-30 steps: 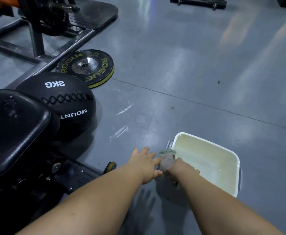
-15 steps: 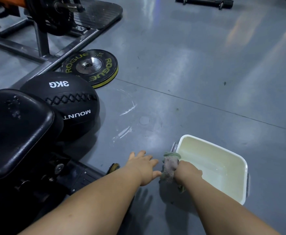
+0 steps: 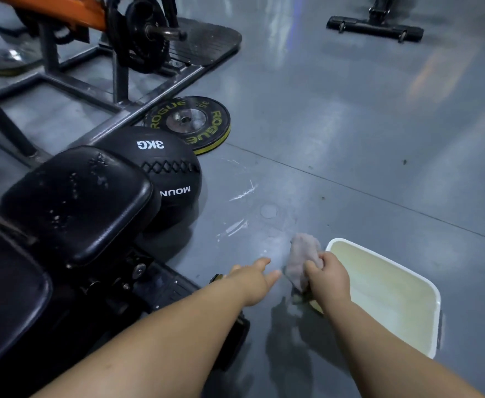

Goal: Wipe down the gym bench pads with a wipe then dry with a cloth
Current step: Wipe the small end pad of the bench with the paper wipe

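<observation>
- Pinkish-grey and crumpled, the wipe (image 3: 303, 261) is seen in the head view, held above the grey floor (image 3: 350, 124), just left of the near-left corner of a white tub (image 3: 436, 326).
- The wipe is gripped by the right hand (image 3: 329, 278), whose fingers and thumb are curled round its lower part; the upper part stands free above the knuckles.
- The left hand (image 3: 252, 282) is held open, with nothing in it and fingers stretched towards the wipe; the fingertips are just beside the wipe, and contact cannot be told.
- A pale yellowish inside is shown in the tub, which is set on the floor at the near right.
- The black bench seat pad (image 3: 77, 202) is found at the left, well apart from the wipe, with pale specks across its top.
- A second black pad (image 3: 5, 297) is seen at the near left edge.
- A black medicine ball (image 3: 172, 173) marked 3KG is tucked behind the seat pad.
- A black weight plate (image 3: 189, 123) with yellow lettering is laid flat on the floor just beyond the ball.
</observation>
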Tool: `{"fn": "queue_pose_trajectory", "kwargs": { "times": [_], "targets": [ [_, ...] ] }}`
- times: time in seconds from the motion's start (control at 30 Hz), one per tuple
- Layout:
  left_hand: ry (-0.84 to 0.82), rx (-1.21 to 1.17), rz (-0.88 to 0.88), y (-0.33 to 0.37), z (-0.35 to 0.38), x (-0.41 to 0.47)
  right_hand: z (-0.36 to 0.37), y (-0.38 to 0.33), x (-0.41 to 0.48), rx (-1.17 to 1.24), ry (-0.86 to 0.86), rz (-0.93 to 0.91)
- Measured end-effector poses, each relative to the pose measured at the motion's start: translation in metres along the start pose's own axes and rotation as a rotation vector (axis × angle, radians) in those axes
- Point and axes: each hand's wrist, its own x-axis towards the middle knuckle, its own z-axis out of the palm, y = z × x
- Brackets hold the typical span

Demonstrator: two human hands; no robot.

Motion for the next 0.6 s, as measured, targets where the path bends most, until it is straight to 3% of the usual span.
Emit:
{"fn": "queue_pose_trajectory", "kwargs": {
  "times": [0.27, 0.37, 0.43, 0.6],
  "targets": [
    [0.205, -0.575, -0.029, -0.01, -0.037, -0.085, -0.01, -0.089, -0.079, 0.51, -0.067, -0.105],
    [0.28, -1.028, -0.067, -0.013, -0.044, -0.114, -0.02, -0.12, -0.11, 0.656, -0.177, -0.15],
    [0.242, -1.295, -0.042, -0.017, -0.052, -0.137, -0.025, -0.138, -0.129, 0.721, -0.257, -0.141],
    [0.184, -1.431, 0.102, -0.044, -0.063, -0.198, -0.034, -0.167, -0.174, 0.708, -0.473, -0.2]
  ]
}}
